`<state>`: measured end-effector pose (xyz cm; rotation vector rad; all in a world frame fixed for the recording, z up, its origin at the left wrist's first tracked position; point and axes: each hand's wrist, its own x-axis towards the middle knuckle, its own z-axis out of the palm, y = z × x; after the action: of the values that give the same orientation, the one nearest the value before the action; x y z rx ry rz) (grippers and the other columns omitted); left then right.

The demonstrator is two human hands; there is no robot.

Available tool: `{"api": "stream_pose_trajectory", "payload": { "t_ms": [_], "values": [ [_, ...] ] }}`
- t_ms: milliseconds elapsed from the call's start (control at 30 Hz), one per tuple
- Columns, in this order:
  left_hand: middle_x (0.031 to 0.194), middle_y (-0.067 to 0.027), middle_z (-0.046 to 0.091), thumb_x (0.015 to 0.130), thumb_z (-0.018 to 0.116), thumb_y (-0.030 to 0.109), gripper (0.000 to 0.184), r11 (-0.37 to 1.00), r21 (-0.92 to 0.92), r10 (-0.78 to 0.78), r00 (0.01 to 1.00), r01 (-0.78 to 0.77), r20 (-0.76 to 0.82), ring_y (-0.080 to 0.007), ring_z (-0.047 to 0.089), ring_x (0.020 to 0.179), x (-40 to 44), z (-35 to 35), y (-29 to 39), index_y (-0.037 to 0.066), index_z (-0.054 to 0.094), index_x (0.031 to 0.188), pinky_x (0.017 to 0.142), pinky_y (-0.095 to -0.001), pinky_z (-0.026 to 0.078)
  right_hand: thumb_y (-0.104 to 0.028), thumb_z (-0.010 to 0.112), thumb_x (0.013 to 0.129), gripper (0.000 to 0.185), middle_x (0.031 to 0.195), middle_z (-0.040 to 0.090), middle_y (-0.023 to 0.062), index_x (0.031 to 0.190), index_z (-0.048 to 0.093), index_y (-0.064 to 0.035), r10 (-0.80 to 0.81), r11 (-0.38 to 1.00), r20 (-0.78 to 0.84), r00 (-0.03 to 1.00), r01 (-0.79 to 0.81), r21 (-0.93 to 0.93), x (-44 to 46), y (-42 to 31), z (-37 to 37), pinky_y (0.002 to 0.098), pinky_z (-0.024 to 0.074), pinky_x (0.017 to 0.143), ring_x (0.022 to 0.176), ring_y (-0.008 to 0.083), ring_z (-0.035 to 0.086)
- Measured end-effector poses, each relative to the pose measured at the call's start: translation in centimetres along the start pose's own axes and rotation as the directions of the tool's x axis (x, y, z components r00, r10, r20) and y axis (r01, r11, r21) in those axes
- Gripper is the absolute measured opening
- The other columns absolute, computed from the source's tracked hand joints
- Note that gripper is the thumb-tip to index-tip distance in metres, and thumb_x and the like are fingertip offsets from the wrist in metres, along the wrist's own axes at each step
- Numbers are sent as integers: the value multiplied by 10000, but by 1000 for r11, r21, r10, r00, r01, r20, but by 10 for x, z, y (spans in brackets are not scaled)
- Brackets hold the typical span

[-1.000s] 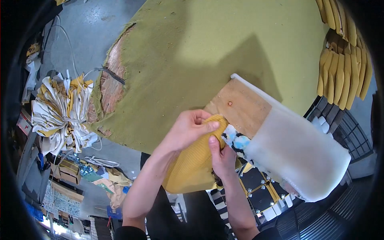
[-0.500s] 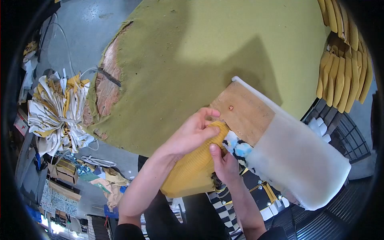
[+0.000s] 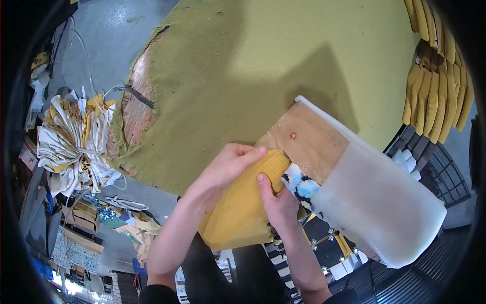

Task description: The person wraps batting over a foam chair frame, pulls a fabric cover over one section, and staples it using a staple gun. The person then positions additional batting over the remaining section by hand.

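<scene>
A yellow ribbed fabric cover [image 3: 240, 202] is pulled over the near end of a padded board. My left hand [image 3: 233, 164] grips its upper edge, thumb on top and fingers partly hidden behind. Lower right of it, my right hand [image 3: 280, 202] pinches the cover's other side, thumb up, beside a patch of blue, white and black foam [image 3: 299, 185]. The board's bare brown wooden face [image 3: 309, 139] and white padding [image 3: 382, 202] stick out of the cover toward the right. This piece rests partly on a green cloth-covered table [image 3: 202, 111].
Yellow ribbed covered pieces [image 3: 435, 99] are stacked at the right. A tied bundle of white and yellow fabric [image 3: 78, 144] lies at the left. Torn cloth bares wood at the table's left edge [image 3: 137, 106]. A cardboard box [image 3: 83, 215] stands at the lower left.
The cover's end now shows more fully between my hands. My left thumb has moved back up and left along its edge, and my right hand has shifted slightly left.
</scene>
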<state>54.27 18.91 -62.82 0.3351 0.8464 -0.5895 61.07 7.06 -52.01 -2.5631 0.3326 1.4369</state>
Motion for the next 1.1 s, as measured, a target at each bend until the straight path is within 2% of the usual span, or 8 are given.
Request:
{"api": "stream_pose_trajectory", "payload": {
  "t_ms": [233, 300, 400, 567, 667, 700, 800, 1100],
  "values": [
    [780, 20, 644, 1005, 686, 192, 193, 902, 136, 425, 898, -410, -115, -42, 549, 698, 0, 37, -5, 11, 692, 937, 634, -243, 468, -343, 704, 990, 508, 1277, 713, 173, 1366, 608, -15, -331, 937, -118, 936, 311, -162, 11, 26, 5, 435, 508, 1030, 1214, 338, 671],
    [802, 0, 645, 989, 698, 149, 146, 796, 445, 536, 820, -411, -201, -59, 541, 707, -2, 38, -7, 7, 681, 963, 650, -262, 467, -366, 690, 997, 523, 1300, 704, 174, 1375, 602, -17, -352, 933, -96, 931, 341, -117, 7, 16, 1, 434, 502, 1041, 1227, 338, 664],
    [855, -19, 668, 996, 675, 105, 103, 551, 435, 812, 578, -712, -81, -68, 557, 751, 17, 38, -8, 2, 674, 997, 686, -278, 482, -411, 629, 1029, 555, 1362, 666, 213, 1399, 576, -1, 6, 985, 25, 1000, -2, -173, 2, -3, -8, 459, 476, 1077, 1288, 370, 623],
    [901, -5, 688, 1032, 637, 103, 116, 647, 378, 747, 650, -662, -140, -73, 581, 814, 41, 39, -8, -3, 683, 1036, 745, -268, 502, -484, 529, 1070, 642, 1378, 600, 333, 1422, 519, 52, -288, 934, 217, 933, 324, -152, -8, 11, -29, 509, 436, 1108, 1333, 481, 546],
    [908, -2, 690, 1049, 639, 158, 176, 760, 319, 643, 726, -566, -244, -80, 591, 836, 30, 34, -15, -10, 687, 1038, 768, -257, 505, -510, 507, 1075, 667, 1369, 595, 340, 1430, 498, 55, 87, 937, 259, 962, 9, -349, -1, -22, -26, 523, 438, 1096, 1310, 500, 548],
    [912, 0, 689, 1053, 652, 201, 217, 806, 269, 590, 750, -527, -299, -82, 594, 845, 28, 30, -12, -12, 686, 1032, 776, -249, 503, -514, 500, 1079, 663, 1354, 603, 336, 1423, 500, 53, -259, 909, 137, 956, 289, -300, 5, 15, -15, 546, 443, 1077, 1283, 511, 558],
    [920, 0, 677, 1046, 679, 287, 292, 927, 299, 284, 945, -227, -164, -68, 589, 842, 9, 17, -5, -4, 678, 1024, 774, -245, 500, -496, 510, 1081, 648, 1353, 606, 330, 1425, 493, 53, -189, 942, 114, 975, 213, -261, 1, 11, -13, 546, 440, 1082, 1280, 513, 558],
    [889, -8, 676, 994, 756, 204, 204, 948, 96, 317, 929, -304, -192, -49, 603, 828, 7, 22, -13, 16, 680, 977, 724, -225, 512, -482, 536, 1071, 657, 1408, 577, 319, 1475, 462, 30, -326, 896, 88, 941, 338, -289, 6, 16, -11, 539, 420, 1114, 1331, 498, 530]
  ]
}}
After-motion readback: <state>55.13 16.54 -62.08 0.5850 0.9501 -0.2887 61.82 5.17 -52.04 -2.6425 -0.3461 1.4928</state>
